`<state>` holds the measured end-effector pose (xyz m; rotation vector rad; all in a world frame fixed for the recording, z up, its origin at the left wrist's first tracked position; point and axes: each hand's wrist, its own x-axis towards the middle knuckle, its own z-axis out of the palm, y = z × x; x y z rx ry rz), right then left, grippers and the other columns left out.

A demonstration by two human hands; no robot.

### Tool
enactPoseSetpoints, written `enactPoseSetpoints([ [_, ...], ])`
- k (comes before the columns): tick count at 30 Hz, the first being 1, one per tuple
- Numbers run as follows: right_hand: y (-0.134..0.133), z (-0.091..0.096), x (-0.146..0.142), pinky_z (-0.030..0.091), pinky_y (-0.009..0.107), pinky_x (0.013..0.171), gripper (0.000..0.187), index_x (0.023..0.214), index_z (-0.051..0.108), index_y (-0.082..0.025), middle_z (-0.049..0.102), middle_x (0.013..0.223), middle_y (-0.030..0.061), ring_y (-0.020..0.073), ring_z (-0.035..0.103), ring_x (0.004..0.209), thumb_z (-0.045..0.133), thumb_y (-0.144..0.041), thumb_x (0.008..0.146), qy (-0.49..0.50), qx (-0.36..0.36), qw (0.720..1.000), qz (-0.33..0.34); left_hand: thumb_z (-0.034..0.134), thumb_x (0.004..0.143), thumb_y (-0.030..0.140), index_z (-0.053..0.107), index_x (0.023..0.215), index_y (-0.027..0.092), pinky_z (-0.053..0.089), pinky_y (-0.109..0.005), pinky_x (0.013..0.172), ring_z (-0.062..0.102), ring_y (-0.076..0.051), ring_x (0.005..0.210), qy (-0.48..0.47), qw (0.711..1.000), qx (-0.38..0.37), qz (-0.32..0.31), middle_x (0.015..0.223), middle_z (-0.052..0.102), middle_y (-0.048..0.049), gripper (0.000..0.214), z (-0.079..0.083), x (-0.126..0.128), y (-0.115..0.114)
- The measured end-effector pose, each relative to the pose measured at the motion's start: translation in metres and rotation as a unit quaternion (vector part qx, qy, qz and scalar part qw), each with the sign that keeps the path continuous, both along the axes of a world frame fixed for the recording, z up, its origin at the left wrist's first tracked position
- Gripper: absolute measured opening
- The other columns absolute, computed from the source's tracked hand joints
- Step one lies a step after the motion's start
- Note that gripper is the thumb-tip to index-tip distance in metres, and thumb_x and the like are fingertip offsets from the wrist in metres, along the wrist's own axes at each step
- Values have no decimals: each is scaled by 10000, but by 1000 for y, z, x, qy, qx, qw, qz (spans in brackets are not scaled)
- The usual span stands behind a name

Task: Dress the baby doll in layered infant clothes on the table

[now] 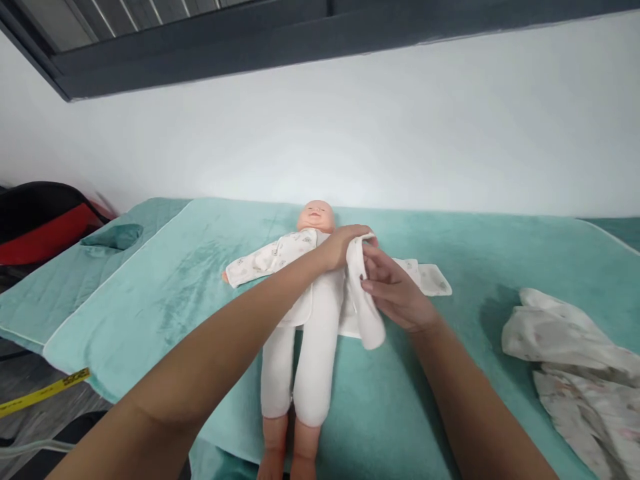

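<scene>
A baby doll (316, 216) lies on its back on a teal blanket (200, 280), head toward the wall, dressed in a white printed top and white leggings (300, 360). My left hand (345, 245) reaches across the doll's chest and grips the upper edge of the open front flap of the white top (364, 307). My right hand (395, 290) pinches the same flap lower down, fingers closed on the cloth. One sleeve (260, 261) of the top stretches out to the left. The other sleeve (434, 279) lies to the right.
A crumpled pile of white printed baby clothes (575, 347) lies at the right of the blanket. A red and black bag (45, 220) sits at the far left. A yellow tape (45, 392) runs below the blanket's left edge. A white wall stands behind.
</scene>
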<state>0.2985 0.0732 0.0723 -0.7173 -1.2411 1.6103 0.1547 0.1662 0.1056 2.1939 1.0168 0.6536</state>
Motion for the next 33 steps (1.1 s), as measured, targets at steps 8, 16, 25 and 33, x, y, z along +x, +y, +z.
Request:
enactPoseSetpoints([
  [8,-2,-4,-5,507,389,882,593,1346,584,-281,629,1327,118,228,677,1045,771,-338,787,2,14,959,284,524,688,118,519,684,200,508,-314,779,611,-161,802,-76,983,39,160,867,680,-21,82,17,-64,5],
  [16,0,-4,-3,485,321,682,349,1097,718,-279,710,985,51,175,620,737,735,-411,775,12,18,1000,-4,505,816,163,572,870,212,490,-330,884,616,-172,949,-92,942,75,313,985,667,-38,99,-12,-105,-25],
  [25,21,-21,0,410,312,603,461,608,593,-214,592,588,15,163,531,568,549,-586,876,-329,15,906,-264,479,920,300,632,927,200,507,-355,857,642,-194,899,-106,927,1,359,939,707,-50,183,-81,-142,-75],
  [33,22,-32,-2,353,321,624,545,573,484,-227,567,570,11,199,531,616,410,-642,919,-559,68,801,-204,501,863,154,645,1065,193,464,-451,994,612,-265,1085,-37,924,120,362,1098,699,-100,251,-97,-148,-67],
])
